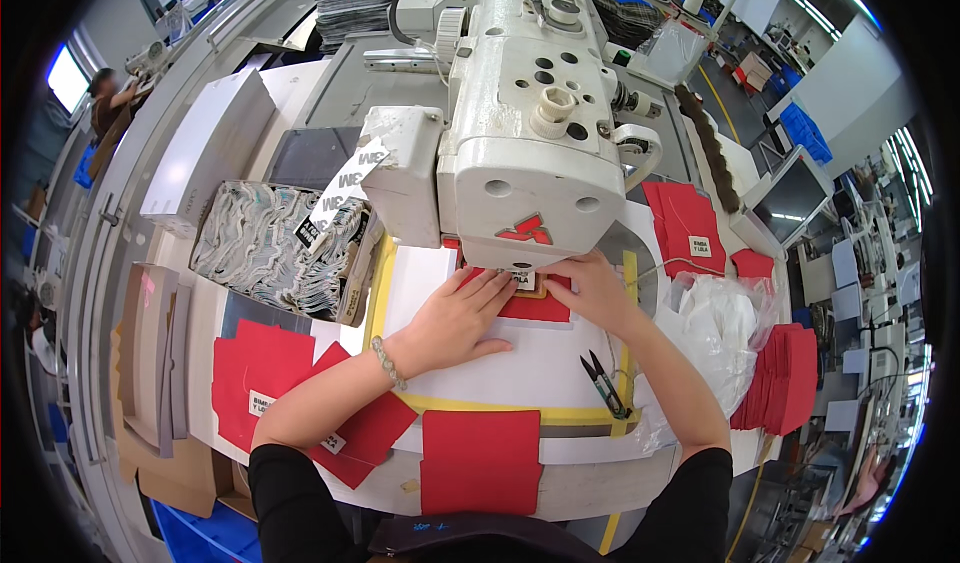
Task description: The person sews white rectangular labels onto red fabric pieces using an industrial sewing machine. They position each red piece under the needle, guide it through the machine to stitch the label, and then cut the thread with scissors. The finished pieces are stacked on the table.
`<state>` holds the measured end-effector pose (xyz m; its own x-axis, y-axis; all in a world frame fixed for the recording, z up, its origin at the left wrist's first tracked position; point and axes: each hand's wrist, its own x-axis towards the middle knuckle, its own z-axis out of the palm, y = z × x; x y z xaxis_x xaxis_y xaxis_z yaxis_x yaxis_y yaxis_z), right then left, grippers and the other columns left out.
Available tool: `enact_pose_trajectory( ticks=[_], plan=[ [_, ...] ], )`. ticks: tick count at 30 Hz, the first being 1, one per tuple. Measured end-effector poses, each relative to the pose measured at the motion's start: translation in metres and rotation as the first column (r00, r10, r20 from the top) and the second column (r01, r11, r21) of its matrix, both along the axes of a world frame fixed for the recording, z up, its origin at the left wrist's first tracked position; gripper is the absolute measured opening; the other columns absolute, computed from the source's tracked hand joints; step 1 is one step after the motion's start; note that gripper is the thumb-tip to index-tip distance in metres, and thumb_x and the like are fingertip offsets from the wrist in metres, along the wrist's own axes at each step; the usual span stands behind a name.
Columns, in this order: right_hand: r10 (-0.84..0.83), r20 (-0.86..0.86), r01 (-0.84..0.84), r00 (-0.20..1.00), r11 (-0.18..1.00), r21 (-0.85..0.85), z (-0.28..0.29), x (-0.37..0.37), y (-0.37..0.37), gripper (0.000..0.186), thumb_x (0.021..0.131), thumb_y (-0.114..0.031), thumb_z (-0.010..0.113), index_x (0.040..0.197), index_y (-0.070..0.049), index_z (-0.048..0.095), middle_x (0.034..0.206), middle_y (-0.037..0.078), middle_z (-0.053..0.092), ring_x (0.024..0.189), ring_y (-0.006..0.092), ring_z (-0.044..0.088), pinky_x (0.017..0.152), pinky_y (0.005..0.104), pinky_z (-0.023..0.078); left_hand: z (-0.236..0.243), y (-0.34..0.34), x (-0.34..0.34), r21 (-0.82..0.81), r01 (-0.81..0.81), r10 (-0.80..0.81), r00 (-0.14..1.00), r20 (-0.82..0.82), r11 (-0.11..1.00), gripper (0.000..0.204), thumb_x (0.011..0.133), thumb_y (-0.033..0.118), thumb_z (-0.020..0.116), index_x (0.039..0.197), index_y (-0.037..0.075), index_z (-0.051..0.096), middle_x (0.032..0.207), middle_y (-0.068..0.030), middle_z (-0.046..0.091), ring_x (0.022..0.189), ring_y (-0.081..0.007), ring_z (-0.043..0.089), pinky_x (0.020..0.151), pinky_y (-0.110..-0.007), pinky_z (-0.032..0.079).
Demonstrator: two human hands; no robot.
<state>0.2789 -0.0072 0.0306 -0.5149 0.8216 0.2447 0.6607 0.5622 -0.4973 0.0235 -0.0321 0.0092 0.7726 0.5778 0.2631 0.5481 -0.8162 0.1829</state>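
Beneath the head of a white industrial sewing machine point(540, 188) lies a red fabric piece point(542, 310) with a small white printed label point(525, 282) on it. A tan frame-like edge borders the label. My left hand point(455, 320) rests flat on the red piece and the white work surface, fingers outstretched toward the label and thumb apart. From the other side my right hand point(592, 291) reaches in, its fingers and thumb spread at the label's right edge. The machine head hides the needle area and part of the right fingertips. Black thread snips point(604, 387) lie near my right forearm.
Red labelled pieces point(262, 355) lie at left, with another red piece point(480, 463) at the near edge. A box of bundled labels point(270, 248) stands left of the yellow tape point(378, 298). At right are a plastic bag point(712, 333) and a red stack point(785, 378).
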Motion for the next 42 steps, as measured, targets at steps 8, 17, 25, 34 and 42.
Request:
enact_pose_trajectory(
  ticks=[8,17,25,34,42],
  plan=[
    [0.138,0.238,-0.211,0.961,0.924,0.319,-0.010,0.010,-0.006,0.026,0.081,-0.017,0.071,0.107,-0.014,0.071,0.118,-0.004,0.065,0.105,0.0162,0.056,0.090,0.0391,0.039,-0.001,0.005,0.007,0.031,0.056,-0.056,0.998,0.000,0.998,0.078,0.087,0.054,0.059,0.139,-0.003,0.046,0.136,-0.0200,0.053,0.125,-0.0327,0.051,0.109,-0.043,0.034],
    [0.144,0.300,-0.259,0.943,0.884,0.390,-0.009,0.007,-0.019,0.030,0.080,-0.021,0.071,0.108,-0.013,0.070,0.120,-0.003,0.065,0.102,0.0153,0.055,0.086,0.0407,0.039,-0.003,0.002,0.016,0.032,0.004,-0.005,1.000,0.025,0.999,0.077,0.086,0.051,0.062,0.137,-0.005,0.047,0.134,-0.0198,0.054,0.124,-0.0315,0.051,0.108,-0.043,0.035],
    [0.053,0.392,-0.245,0.919,0.854,0.460,-0.019,0.006,-0.015,0.032,0.080,-0.024,0.070,0.109,-0.011,0.068,0.120,-0.001,0.064,0.104,0.0148,0.055,0.083,0.0404,0.041,-0.004,-0.012,0.015,0.070,-0.014,0.014,1.000,0.005,0.997,0.067,0.086,0.043,0.065,0.134,-0.002,0.051,0.132,-0.0201,0.055,0.126,-0.0315,0.051,0.106,-0.043,0.038],
    [0.041,0.240,-0.126,0.970,0.929,0.349,-0.021,-0.008,-0.030,0.034,0.082,-0.022,0.068,0.115,-0.013,0.066,0.120,-0.001,0.065,0.105,0.0144,0.057,0.087,0.0398,0.033,-0.006,-0.020,0.025,0.055,-0.040,0.037,0.998,0.051,0.998,0.062,0.085,0.041,0.067,0.126,-0.003,0.052,0.130,-0.0256,0.052,0.121,-0.0378,0.050,0.101,-0.043,0.040],
    [-0.010,0.270,-0.092,0.963,0.928,0.361,-0.019,-0.016,-0.031,0.033,0.083,-0.025,0.068,0.113,-0.012,0.065,0.116,0.001,0.061,0.107,0.0179,0.054,0.088,0.0408,0.035,0.004,-0.010,-0.005,0.025,-0.093,0.092,0.995,0.033,0.995,0.066,0.085,0.045,0.067,0.132,0.002,0.050,0.132,-0.0181,0.053,0.124,-0.0324,0.049,0.108,-0.045,0.035]
  ],
)
